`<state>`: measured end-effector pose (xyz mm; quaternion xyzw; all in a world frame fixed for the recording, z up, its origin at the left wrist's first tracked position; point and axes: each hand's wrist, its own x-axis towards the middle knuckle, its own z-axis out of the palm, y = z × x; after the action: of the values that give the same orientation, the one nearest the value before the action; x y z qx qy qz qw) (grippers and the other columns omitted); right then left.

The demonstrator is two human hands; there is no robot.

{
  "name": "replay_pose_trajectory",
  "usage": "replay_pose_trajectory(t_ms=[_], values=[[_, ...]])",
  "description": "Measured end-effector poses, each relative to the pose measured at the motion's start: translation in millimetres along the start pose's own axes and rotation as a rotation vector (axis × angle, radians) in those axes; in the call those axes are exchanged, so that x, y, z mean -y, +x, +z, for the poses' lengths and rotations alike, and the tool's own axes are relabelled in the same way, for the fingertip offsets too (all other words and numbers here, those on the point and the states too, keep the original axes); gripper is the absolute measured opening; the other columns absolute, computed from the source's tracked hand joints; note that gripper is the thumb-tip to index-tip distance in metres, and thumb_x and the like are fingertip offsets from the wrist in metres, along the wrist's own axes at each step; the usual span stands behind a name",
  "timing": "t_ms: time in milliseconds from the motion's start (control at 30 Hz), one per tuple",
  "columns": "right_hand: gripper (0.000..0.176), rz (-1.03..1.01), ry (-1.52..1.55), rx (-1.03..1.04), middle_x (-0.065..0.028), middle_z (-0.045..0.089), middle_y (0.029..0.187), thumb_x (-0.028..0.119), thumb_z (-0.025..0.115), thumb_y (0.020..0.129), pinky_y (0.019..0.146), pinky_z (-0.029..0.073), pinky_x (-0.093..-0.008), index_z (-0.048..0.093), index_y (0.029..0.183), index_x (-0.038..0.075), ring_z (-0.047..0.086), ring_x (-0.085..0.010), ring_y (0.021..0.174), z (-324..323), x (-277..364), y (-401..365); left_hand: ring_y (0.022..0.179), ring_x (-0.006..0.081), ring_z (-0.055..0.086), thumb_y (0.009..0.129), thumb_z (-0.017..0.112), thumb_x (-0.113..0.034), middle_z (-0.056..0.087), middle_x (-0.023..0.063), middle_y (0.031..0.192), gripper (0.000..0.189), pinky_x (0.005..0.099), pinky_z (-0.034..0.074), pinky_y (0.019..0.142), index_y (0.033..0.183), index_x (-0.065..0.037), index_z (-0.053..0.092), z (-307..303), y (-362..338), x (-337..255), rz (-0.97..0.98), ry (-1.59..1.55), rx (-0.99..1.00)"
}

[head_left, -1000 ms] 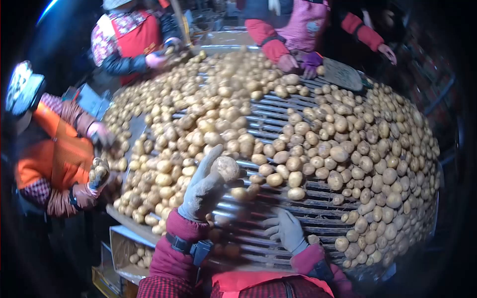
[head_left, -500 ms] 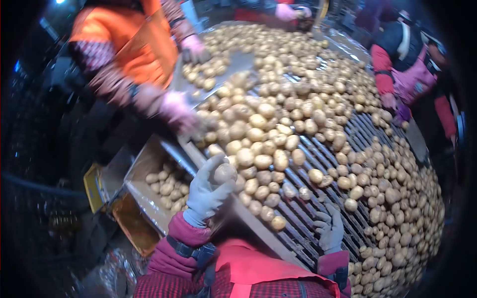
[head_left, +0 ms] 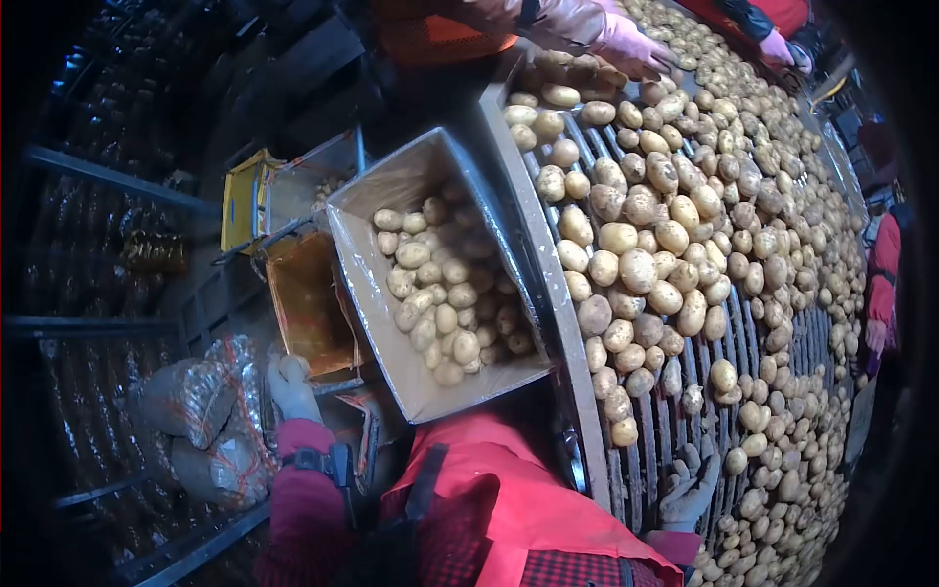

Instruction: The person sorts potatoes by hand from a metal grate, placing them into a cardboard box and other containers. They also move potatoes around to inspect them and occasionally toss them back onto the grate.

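My left hand [head_left: 291, 383], in a grey glove, is at the lower left beside an orange-brown bin [head_left: 311, 308]. A potato [head_left: 293, 367] shows at its fingers. My right hand [head_left: 690, 489], also gloved, rests palm up over the slatted rack [head_left: 634, 479] with its fingers apart and nothing in it. Many potatoes [head_left: 638, 271] lie on the rack around and above that hand. Between my hands and farther forward stands a lined cardboard box [head_left: 391, 357], partly filled with potatoes [head_left: 447, 318].
A yellow crate [head_left: 240, 210] stands behind the bin. Filled sacks [head_left: 191, 401] lie at the left. A metal edge [head_left: 553, 293] runs between box and rack. A co-worker's gloved hand [head_left: 636, 44] reaches over the rack's far end; other people stand at the right.
The view has swung left and down. My left hand has moved from the rack's edge to beside the bin with its potato. My right hand remains over the slats.
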<state>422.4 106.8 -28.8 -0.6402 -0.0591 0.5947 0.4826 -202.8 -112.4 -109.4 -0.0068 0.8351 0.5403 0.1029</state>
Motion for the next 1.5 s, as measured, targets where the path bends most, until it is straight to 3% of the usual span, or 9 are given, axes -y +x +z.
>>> replay_pose_trajectory(t_ms=[433, 567, 633, 700, 900, 933, 1067, 1167, 1500], values=[[0.051, -0.013, -0.021, 0.002, -0.0029, 0.071, 0.108, 0.046, 0.049, 0.108, 0.047, 0.046, -0.0188, 0.051, 0.149, 0.017, 0.061, -0.0075, 0.066, 4, 2, -3, 0.091, 0.0160, 0.059, 0.096, 0.052, -0.001, 0.064, 0.0096, 0.106, 0.058, 0.0279, 0.050, 0.087, 0.153, 0.005, 0.040, -59, -52, 81, -0.109, 0.174, -0.200], [0.046, -0.031, 0.114, 0.143, -0.0066, 0.068, 0.108, 0.042, 0.048, 0.109, 0.048, 0.044, -0.0203, 0.052, 0.146, 0.014, 0.059, -0.0155, 0.068, -17, -6, 6, 0.114, 0.0272, 0.063, 0.096, 0.051, -0.003, 0.065, 0.0198, 0.127, 0.056, 0.0369, 0.049, 0.103, 0.151, 0.006, 0.042, -55, -35, 85, 0.595, 0.694, -0.231], [0.041, 0.186, 0.470, 0.389, -0.0092, 0.066, 0.104, 0.038, 0.046, 0.111, 0.050, 0.042, -0.0208, 0.052, 0.142, 0.012, 0.058, -0.0185, 0.069, -23, -5, 18, 0.140, 0.0354, 0.050, 0.099, 0.051, -0.005, 0.052, 0.0270, 0.149, 0.056, 0.0427, 0.038, 0.119, 0.153, 0.006, 0.040, -44, -17, 53, 0.155, 0.654, -0.049], [0.039, 0.107, 0.163, 0.186, -0.0148, 0.070, 0.115, 0.038, 0.045, 0.111, 0.056, 0.051, -0.0274, 0.053, 0.140, 0.013, 0.067, -0.0206, 0.075, -4, 4, 4, 0.137, 0.0377, 0.051, 0.104, 0.058, -0.015, 0.049, 0.0272, 0.151, 0.058, 0.0445, 0.041, 0.117, 0.154, 0.005, 0.036, -20, 13, 59, 0.739, 0.892, -0.355], [0.041, -0.040, 0.023, 0.341, -0.0106, 0.067, 0.119, 0.026, 0.053, 0.107, 0.072, 0.056, -0.0299, 0.050, 0.146, 0.011, 0.068, -0.0190, 0.091, 83, -1, 12, 0.132, 0.0384, 0.057, 0.101, 0.069, -0.037, 0.054, 0.0283, 0.145, 0.068, 0.0468, 0.049, 0.108, 0.149, 0.004, 0.045, 144, -54, -116, 1.189, 0.280, 0.130], [0.043, -0.129, -0.065, 0.417, -0.0098, 0.066, 0.120, 0.024, 0.055, 0.107, 0.074, 0.055, -0.0294, 0.049, 0.147, 0.009, 0.066, -0.0166, 0.090, 107, 10, 9, 0.142, 0.0360, 0.047, 0.105, 0.055, -0.018, 0.046, 0.0251, 0.154, 0.058, 0.0456, 0.039, 0.117, 0.156, 0.003, 0.036, 186, -60, -121, 0.764, -0.190, 0.473], [0.054, -0.557, -0.217, 0.530, -0.0099, 0.061, 0.124, 0.021, 0.058, 0.107, 0.094, 0.051, -0.0299, 0.040, 0.154, 0.002, 0.059, -0.0144, 0.110, 123, 2, 15, 0.146, 0.0394, 0.040, 0.101, 0.055, -0.016, 0.043, 0.0253, 0.155, 0.055, 0.0481, 0.030, 0.121, 0.151, 0.005, 0.043, 256, -187, -161, 1.116, -0.075, 0.965], [0.050, -0.930, -0.396, 0.041, -0.0101, 0.069, 0.120, 0.021, 0.061, 0.105, 0.084, 0.054, -0.0361, 0.047, 0.149, 0.002, 0.065, -0.0172, 0.103, 55, 24, 2, 0.142, 0.0429, 0.044, 0.097, 0.060, -0.012, 0.047, 0.0264, 0.151, 0.053, 0.0531, 0.033, 0.120, 0.146, 0.005, 0.050, 287, -226, -172, 1.616, 0.011, 1.121], [0.064, -0.813, -1.236, -0.988, -0.0186, 0.064, 0.120, 0.035, 0.075, 0.088, 0.095, 0.052, -0.0463, 0.052, 0.143, 0.014, 0.063, -0.0378, 0.112, -142, 79, -7, 0.138, 0.0421, 0.049, 0.098, 0.062, -0.016, 0.051, 0.0253, 0.150, 0.051, 0.0516, 0.038, 0.115, 0.144, 0.001, 0.053, 305, -263, -160, 1.611, 0.182, 1.268]])
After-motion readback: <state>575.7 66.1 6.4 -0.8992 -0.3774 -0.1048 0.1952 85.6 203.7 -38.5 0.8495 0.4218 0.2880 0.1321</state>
